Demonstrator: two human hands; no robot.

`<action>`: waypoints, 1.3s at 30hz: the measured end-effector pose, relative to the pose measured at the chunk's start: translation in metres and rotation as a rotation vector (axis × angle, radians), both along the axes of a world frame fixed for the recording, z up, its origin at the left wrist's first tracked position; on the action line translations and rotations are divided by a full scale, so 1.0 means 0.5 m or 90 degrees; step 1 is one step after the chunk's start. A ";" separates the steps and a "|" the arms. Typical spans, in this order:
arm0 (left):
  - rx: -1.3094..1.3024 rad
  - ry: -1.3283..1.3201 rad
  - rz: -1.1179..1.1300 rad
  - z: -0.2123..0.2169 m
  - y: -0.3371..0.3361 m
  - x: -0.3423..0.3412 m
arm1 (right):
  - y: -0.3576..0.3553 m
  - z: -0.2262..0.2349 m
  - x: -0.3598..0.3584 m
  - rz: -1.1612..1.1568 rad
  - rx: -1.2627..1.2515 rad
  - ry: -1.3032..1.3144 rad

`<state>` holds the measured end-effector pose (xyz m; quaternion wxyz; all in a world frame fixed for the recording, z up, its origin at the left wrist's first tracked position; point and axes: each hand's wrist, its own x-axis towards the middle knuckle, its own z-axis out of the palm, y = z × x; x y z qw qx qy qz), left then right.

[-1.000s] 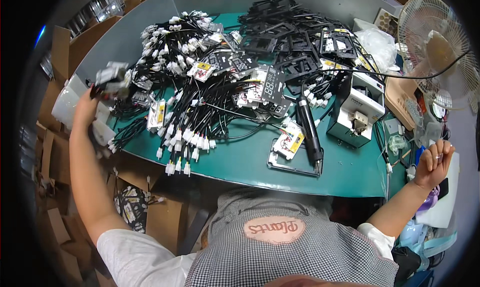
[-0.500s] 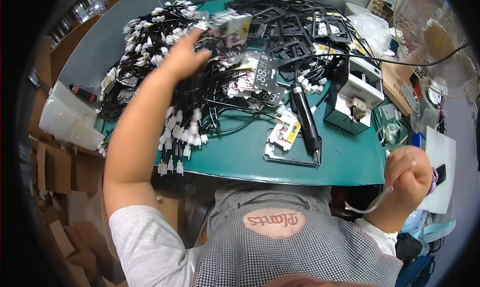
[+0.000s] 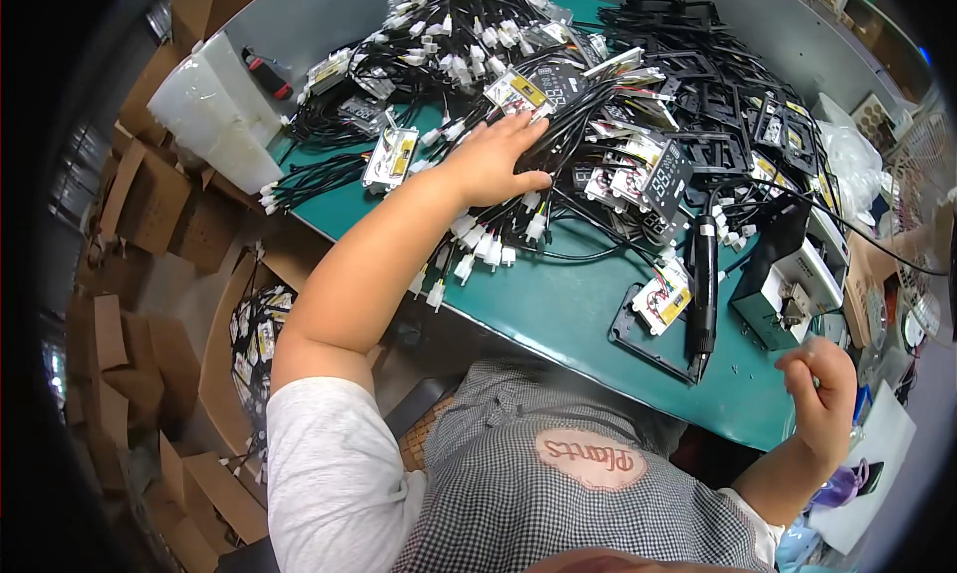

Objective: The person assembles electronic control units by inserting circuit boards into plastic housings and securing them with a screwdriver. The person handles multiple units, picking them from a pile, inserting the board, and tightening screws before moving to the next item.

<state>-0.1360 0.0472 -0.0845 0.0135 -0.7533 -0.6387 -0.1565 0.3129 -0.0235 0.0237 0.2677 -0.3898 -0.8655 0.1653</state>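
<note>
My left hand [image 3: 495, 164] rests over a heap of black cables [image 3: 583, 119] with white connectors, its fingers spread. Just beyond its fingertips lies a small module [image 3: 518, 92] with a yellow label. Another yellow-labelled module [image 3: 391, 158] is left of the hand, and digit display boards [image 3: 667, 177] lie to its right. Near the table's right edge my right hand [image 3: 822, 391] is raised with fingers curled inward; what they hold, if anything, cannot be made out. Left of it, a black electric screwdriver [image 3: 704, 284] lies across a black frame [image 3: 634, 339], beside a wired module [image 3: 663, 299].
Black plastic frames [image 3: 698, 74] pile up at the back right. A white-and-black box-shaped device [image 3: 788, 294] stands on the green table [image 3: 538, 309]. A translucent bin [image 3: 221, 109] and a red-handled tool [image 3: 269, 77] are at the left. Cardboard boxes [image 3: 150, 194] stand below.
The view has swung left, showing an open box of modules on the floor. My left hand has come nearer, down onto the cables. My right hand remains curled, near the table's right edge.
</note>
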 end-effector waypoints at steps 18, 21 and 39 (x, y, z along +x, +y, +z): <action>-0.185 0.175 0.419 -0.009 -0.176 -0.373 | 0.029 -0.099 0.045 -0.114 -0.110 0.106; -0.098 0.134 0.345 -0.062 -0.162 -0.410 | 0.039 -0.094 0.021 -0.092 -0.107 0.120; 0.161 -0.504 0.273 0.220 -0.192 -0.377 | 0.057 -0.077 0.006 0.040 -0.107 0.192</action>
